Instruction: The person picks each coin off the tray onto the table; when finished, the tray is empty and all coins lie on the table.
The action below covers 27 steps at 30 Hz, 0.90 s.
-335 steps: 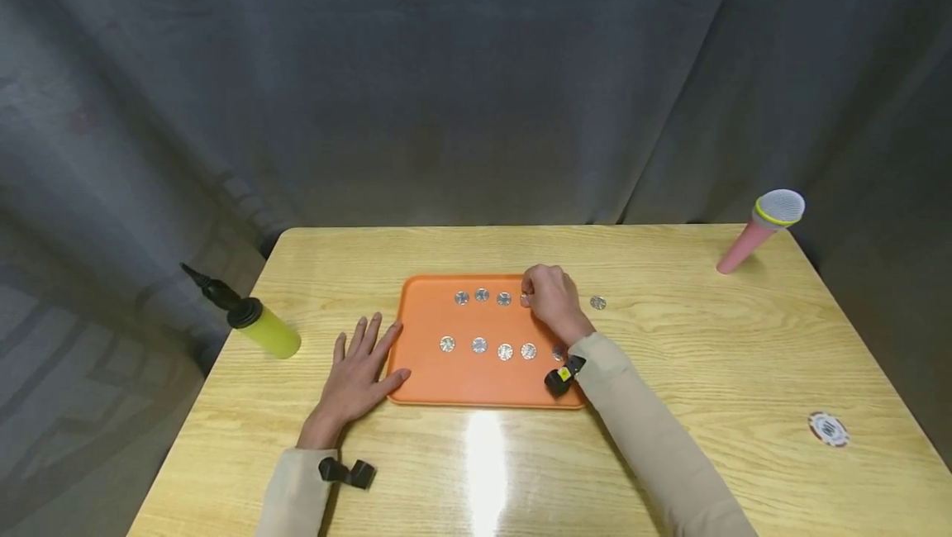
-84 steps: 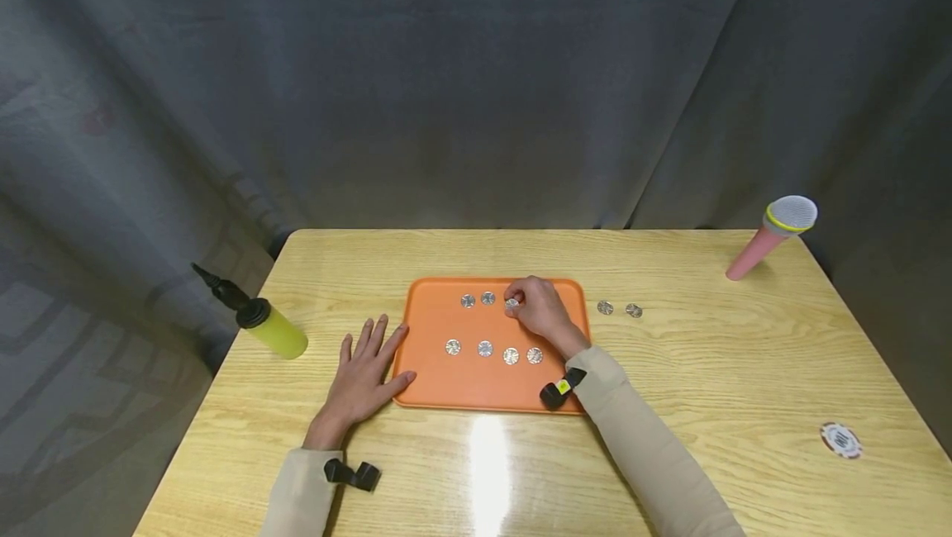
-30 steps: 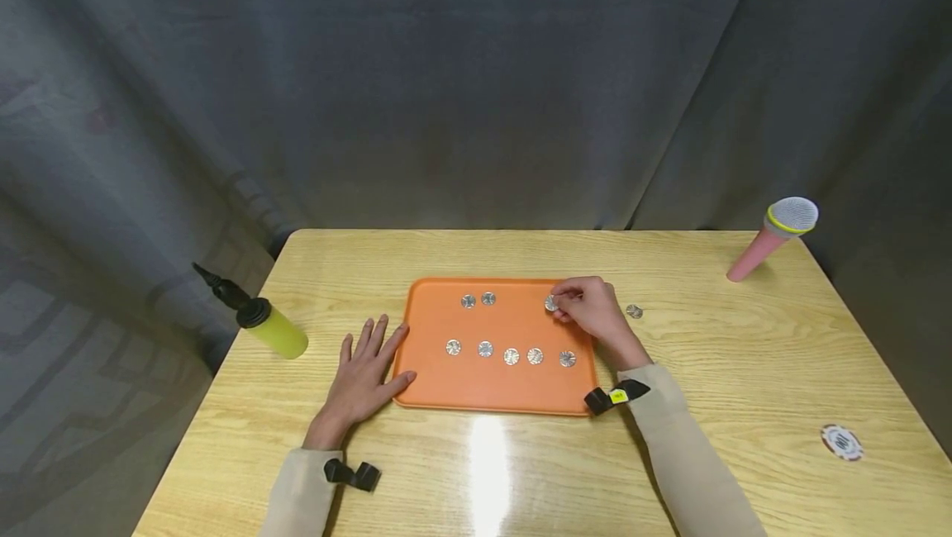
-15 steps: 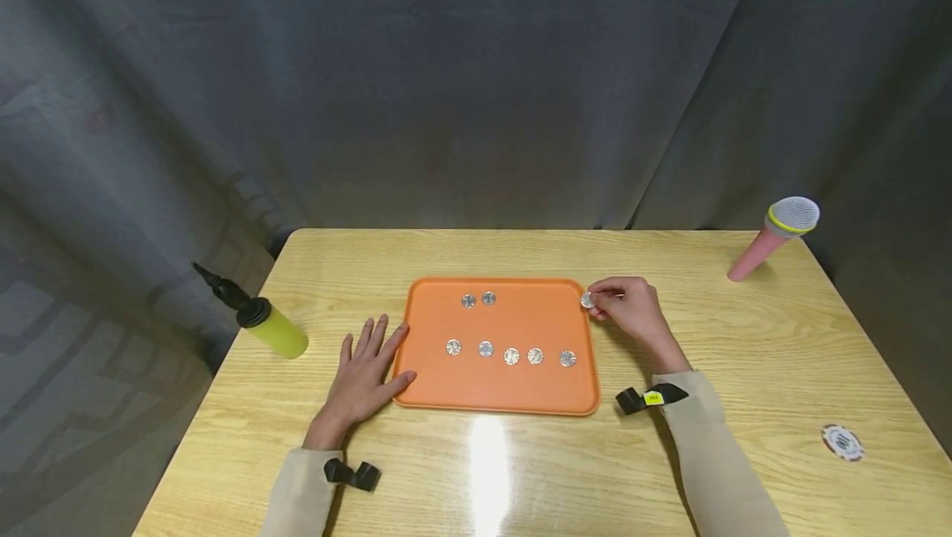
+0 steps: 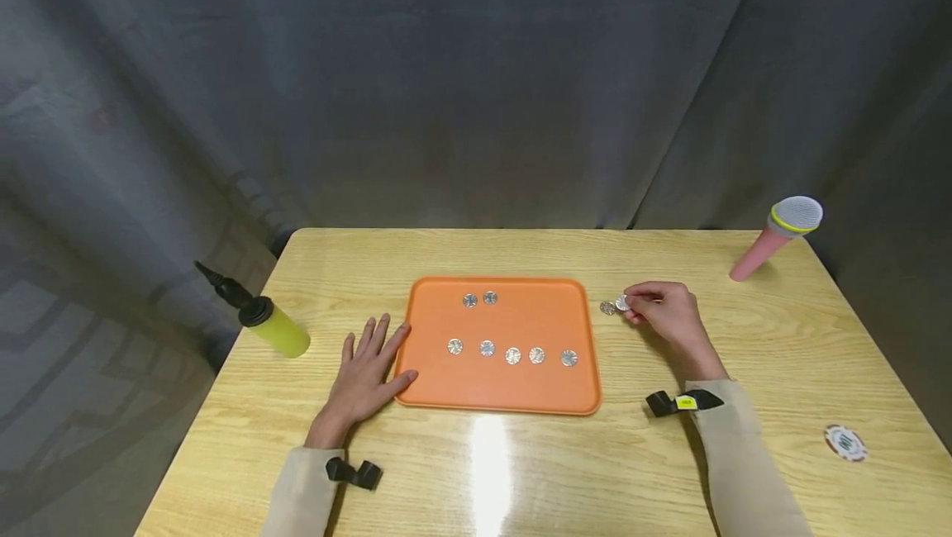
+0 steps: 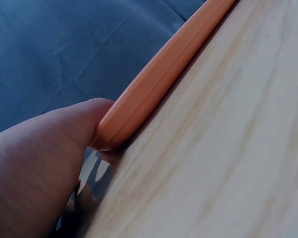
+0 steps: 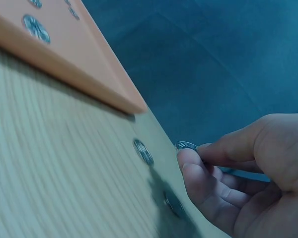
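Observation:
In the head view an orange tray (image 5: 498, 392) bears silver coins: two in the back row, one of them a coin (image 5: 470, 300), and several in the front row, such as a coin (image 5: 513, 355). My right hand (image 5: 669, 314), right of the tray, pinches a silver coin (image 7: 185, 145) between thumb and fingers, raised over the table. Below it in the right wrist view lie a coin (image 7: 143, 151) and another coin (image 7: 174, 203); the latter is hidden in the head view. My left hand (image 5: 362, 380) lies spread, its thumb and forefinger against the tray's left edge.
A yellow-green hand pump (image 5: 275, 329) with a black nozzle lies at the table's left. Toward the back right stands a pink toy microphone (image 5: 766, 248). A poker chip (image 5: 845, 443) lies at the right. A grey curtain (image 5: 476, 107) hangs behind the table.
My right hand has carried a coin from the tray's back row out past its right edge. That row has shrunk from several coins to two since the earliest frame. The left hand stays put.

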Motion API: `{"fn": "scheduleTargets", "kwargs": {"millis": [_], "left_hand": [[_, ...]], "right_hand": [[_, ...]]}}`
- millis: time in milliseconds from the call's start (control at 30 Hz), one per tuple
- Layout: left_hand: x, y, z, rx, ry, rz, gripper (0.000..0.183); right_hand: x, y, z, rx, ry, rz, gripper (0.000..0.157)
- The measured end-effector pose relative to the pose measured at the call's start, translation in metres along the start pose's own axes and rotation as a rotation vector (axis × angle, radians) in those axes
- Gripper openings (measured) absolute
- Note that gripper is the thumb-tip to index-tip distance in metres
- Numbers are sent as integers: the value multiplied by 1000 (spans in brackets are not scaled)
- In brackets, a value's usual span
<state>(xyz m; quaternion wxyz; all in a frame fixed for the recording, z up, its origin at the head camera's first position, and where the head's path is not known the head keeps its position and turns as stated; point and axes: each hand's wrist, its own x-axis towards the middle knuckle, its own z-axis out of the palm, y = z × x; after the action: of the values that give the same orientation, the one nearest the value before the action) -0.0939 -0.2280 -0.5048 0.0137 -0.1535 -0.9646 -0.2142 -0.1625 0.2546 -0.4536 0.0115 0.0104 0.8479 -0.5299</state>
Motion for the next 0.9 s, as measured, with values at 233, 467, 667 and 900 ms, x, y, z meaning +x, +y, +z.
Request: {"fn": "scheduleTargets", "kwargs": {"millis": [233,467,667,900], "left_hand": [[0,-1,-1,4,-27,-18,77],[1,-1,0,4,-25,-19,77],[0,0,0,-3,-23,-19,77],[1,0,0,-3,-21,-17,77]], "right_hand": [[-5,13,-19,1,34,34,28],[-9,23,-32,9,43,53,31],[-10,32,-40,23,76,56,30],[-10,38,-43,-98,119,63,27]]}}
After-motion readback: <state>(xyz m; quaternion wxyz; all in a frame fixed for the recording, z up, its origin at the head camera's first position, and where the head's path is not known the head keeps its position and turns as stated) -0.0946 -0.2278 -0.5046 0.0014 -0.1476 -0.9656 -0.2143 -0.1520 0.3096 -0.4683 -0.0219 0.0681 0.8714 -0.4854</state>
